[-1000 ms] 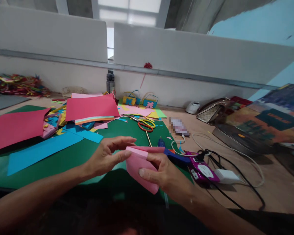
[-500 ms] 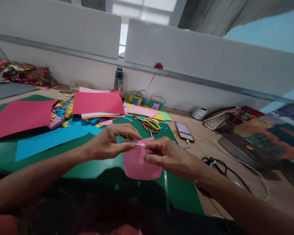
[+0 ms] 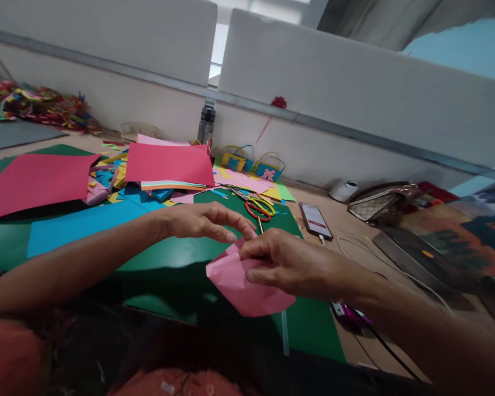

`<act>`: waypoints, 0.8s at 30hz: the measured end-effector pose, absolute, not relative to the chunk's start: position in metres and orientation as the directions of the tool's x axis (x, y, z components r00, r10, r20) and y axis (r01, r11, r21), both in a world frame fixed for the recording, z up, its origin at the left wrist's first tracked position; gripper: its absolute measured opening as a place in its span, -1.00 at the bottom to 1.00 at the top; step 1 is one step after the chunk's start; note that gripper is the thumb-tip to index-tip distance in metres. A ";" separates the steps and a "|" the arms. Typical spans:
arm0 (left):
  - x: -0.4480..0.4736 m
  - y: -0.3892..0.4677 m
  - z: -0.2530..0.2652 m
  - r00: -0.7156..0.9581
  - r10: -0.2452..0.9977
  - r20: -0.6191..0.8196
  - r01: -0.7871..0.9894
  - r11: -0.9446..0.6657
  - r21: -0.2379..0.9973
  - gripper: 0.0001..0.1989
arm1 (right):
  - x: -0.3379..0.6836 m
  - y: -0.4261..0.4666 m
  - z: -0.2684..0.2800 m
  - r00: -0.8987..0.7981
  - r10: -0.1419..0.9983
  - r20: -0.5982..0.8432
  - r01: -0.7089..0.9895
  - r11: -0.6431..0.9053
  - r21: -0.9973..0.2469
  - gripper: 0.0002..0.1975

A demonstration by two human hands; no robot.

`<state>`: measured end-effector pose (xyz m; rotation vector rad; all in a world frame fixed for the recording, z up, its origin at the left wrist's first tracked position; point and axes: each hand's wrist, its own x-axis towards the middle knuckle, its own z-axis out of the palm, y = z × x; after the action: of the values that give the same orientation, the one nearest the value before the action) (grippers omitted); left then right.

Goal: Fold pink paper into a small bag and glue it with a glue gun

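Observation:
A folded piece of pink paper (image 3: 247, 286), shaped like a small pouch, is held tilted over the green mat (image 3: 169, 258). My right hand (image 3: 289, 264) pinches its upper right edge between thumb and fingers. At the paper's top, my left hand (image 3: 206, 223) reaches across with its fingers stretched out and the thumb apart. Its fingertips are close to the paper and my right hand; whether they touch is hard to tell. Beyond the hands lie scissors with red and yellow handles (image 3: 259, 209). Below the paper, a thin clear stick (image 3: 285, 333) rests on the mat.
Red sheets (image 3: 171, 162), blue paper (image 3: 82, 223) and many scraps cover the left and back. Small paper bags (image 3: 268, 171) and a bottle (image 3: 207, 121) stand by the wall. A phone (image 3: 315, 220) on a cable, a handbag (image 3: 381, 201) and cords lie right.
The pink paper has turned and tilted in my right hand, its lower edge now pointing down and right. My left thumb has come off the paper's top edge. The view has shifted slightly.

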<state>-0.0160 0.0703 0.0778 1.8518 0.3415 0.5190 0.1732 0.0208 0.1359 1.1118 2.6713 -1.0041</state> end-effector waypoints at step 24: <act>-0.002 0.053 0.063 0.918 0.345 0.197 -0.008 -0.479 0.878 -0.80 | 0.166 0.021 0.135 -0.740 0.640 -0.206 0.650 0.602 -0.465 -0.84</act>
<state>-0.0023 0.0532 0.0634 2.0346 0.2416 0.4265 0.1663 0.0209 0.1348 1.1255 2.7952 -0.8228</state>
